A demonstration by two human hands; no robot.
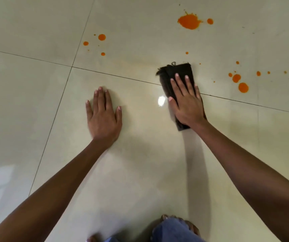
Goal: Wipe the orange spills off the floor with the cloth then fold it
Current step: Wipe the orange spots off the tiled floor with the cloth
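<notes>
Right hand (pixel 186 103) is flat, fingers straight and spread, pressing down on the dark folded cloth (pixel 178 69), not gripping it. The cloth's frayed far end sticks out past the fingertips. Left hand (pixel 103 116) is also flat with nothing under it, palm braced on the floor (pixel 35 102), well apart to the left of the right hand. Most of the orange is unwiped: a big splat (pixel 189 21) far ahead of the right hand, a drop cluster (pixel 243 87) off to its right, a smaller cluster (pixel 101 37) ahead of the left hand, and a lone dot (pixel 186 52) just beyond the cloth. Risks: with palm pressure only, the cloth could slide or unfold on the glossy tile during a long reach. One fold face may load up and smear the big splat instead of lifting it. The tiny specks round each cluster are easy to miss. The braced left hand could slip if the tile is wet. Can't see the cloth's underside or its near end under the wrist, so fold count and soiling are unknown. There is a faint yellowish streak to the left of the cloth's far end, residue or reflection, can't tell. Glare spot (pixel 161 100) beside the right thumb masks that bit of tile. Denim knee (pixel 173 229) and toes are cut off at the bottom edge.
</notes>
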